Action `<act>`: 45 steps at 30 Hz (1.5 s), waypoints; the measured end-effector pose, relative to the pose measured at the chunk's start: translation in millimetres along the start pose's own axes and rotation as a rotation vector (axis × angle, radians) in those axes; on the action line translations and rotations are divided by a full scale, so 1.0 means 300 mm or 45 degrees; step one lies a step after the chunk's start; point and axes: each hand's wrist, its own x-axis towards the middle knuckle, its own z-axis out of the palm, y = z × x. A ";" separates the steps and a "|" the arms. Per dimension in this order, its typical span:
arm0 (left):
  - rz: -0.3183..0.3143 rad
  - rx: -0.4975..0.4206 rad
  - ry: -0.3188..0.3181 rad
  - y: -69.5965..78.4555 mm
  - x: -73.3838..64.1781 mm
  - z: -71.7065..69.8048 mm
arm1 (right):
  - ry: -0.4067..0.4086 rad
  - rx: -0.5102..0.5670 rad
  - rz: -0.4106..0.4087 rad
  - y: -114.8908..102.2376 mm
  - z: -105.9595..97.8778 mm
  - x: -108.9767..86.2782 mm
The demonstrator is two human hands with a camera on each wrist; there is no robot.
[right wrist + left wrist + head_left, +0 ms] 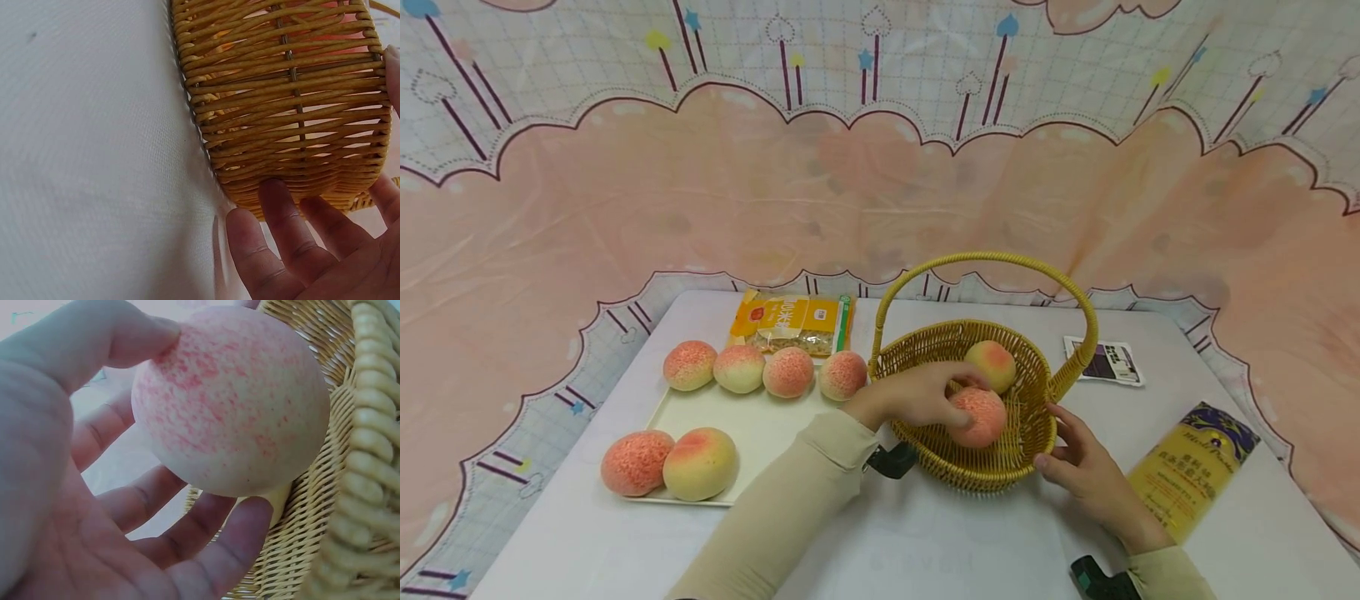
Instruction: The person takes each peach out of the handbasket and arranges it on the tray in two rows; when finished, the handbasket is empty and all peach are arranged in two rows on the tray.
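Observation:
My left hand (928, 396) reaches over the near left rim of a yellow wicker basket (917, 442) and grips a pink-speckled peach (983, 418) inside it. In the left wrist view, the thumb lies on one side of that peach (231, 400) and fingertips touch its underside. Behind it in the basket is a yellow-and-red peach (992, 364). At the basket's right side my right hand (1086, 467) holds the rim and outer wall between thumb and fingers. The right wrist view shows its fingertips (279, 197) touching the woven side (294, 112).
To the left a cream tray (767, 425) bears several peaches (787, 372), some along its back edge, two at its front left corner (700, 464). A yellow food bag (793, 321) lies behind it. Right of the basket are a small dark-and-white packet (1105, 360) and a gold bag (1193, 467).

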 end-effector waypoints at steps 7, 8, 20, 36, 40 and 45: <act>0.021 -0.013 0.035 0.014 -0.069 -0.029 | -0.008 0.022 0.024 -0.003 0.000 -0.005; 0.027 -0.015 0.036 0.017 -0.082 -0.034 | -0.009 0.023 0.023 -0.002 0.001 -0.006; 0.083 -0.182 0.040 0.012 -0.252 -0.095 | -0.010 0.020 0.032 0.007 0.000 -0.004; -0.012 -0.253 0.121 -0.083 -0.436 -0.160 | -0.029 0.032 0.019 -0.007 -0.004 -0.004; -0.033 -0.262 0.158 -0.110 -0.474 -0.166 | -0.031 0.039 0.016 -0.001 -0.005 -0.003; -0.082 -0.256 0.190 -0.148 -0.533 -0.181 | -0.026 0.035 0.022 0.004 -0.003 -0.003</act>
